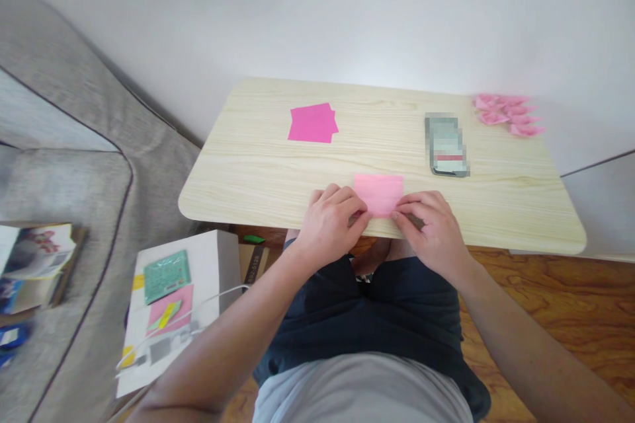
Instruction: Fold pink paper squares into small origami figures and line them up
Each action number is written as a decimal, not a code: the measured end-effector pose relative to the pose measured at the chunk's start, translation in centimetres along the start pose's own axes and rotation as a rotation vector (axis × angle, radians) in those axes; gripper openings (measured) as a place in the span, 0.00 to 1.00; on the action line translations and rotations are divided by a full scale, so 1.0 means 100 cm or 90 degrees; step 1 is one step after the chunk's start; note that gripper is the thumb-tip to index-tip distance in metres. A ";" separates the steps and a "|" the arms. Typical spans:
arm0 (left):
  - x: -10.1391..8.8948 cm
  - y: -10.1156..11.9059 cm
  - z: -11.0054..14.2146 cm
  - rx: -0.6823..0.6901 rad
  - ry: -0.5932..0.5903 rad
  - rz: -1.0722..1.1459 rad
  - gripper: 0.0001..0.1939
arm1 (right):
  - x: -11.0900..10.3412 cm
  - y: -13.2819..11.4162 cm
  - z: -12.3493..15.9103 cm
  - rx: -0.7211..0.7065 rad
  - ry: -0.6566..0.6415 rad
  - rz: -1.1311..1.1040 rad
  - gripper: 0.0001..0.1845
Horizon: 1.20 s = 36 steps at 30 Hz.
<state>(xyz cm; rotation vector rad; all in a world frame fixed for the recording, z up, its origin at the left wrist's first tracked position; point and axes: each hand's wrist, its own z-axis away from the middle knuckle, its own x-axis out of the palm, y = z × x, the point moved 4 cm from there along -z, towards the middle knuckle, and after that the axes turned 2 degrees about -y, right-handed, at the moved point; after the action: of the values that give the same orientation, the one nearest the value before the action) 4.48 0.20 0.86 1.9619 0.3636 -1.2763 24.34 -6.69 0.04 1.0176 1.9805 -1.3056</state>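
Observation:
A light pink sheet of paper (378, 193) lies at the front edge of the wooden table (258, 178), with faint crease lines across it. My left hand (336, 217) pinches its near left corner between thumb and fingertips. At the near right corner, my right hand (430, 228) grips the paper the same way. Farther back on the tabletop are a few overlapping darker pink sheets (312, 123). A phone (446, 144), its screen blurred out, rests beyond my right hand. Several folded pink paper pieces (508, 114) sit together in the far right corner.
Left of my legs stands a white box (203, 261) bearing a green packet (167, 276), pink paper (179, 304) and a white cable (218, 297). A grey sofa (99, 205) with magazines (40, 258) on it fills the left side. A white wall (347, 13) backs the table.

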 end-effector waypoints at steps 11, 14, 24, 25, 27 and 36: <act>0.004 -0.002 -0.005 -0.060 0.001 -0.022 0.08 | 0.004 0.001 -0.003 0.027 -0.010 0.106 0.08; 0.005 -0.002 -0.005 -0.070 0.004 -0.024 0.07 | 0.005 0.002 -0.002 0.035 -0.005 0.134 0.09; 0.003 -0.005 -0.003 -0.063 -0.004 0.003 0.04 | 0.006 0.004 0.003 0.053 0.019 0.134 0.08; 0.002 -0.006 -0.002 -0.055 -0.002 0.007 0.05 | 0.005 0.005 0.004 0.057 0.021 0.125 0.07; 0.001 -0.007 0.000 -0.032 0.001 0.013 0.10 | 0.003 0.006 0.006 0.062 0.023 0.109 0.08; 0.006 -0.004 0.007 0.088 -0.038 -0.020 0.24 | 0.009 -0.017 0.024 0.000 0.039 0.112 0.18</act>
<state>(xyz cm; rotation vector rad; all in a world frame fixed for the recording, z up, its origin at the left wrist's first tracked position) 4.09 -0.12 0.06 2.0345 0.2840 -1.4101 22.56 -9.05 -0.69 1.2143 1.8874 -1.1920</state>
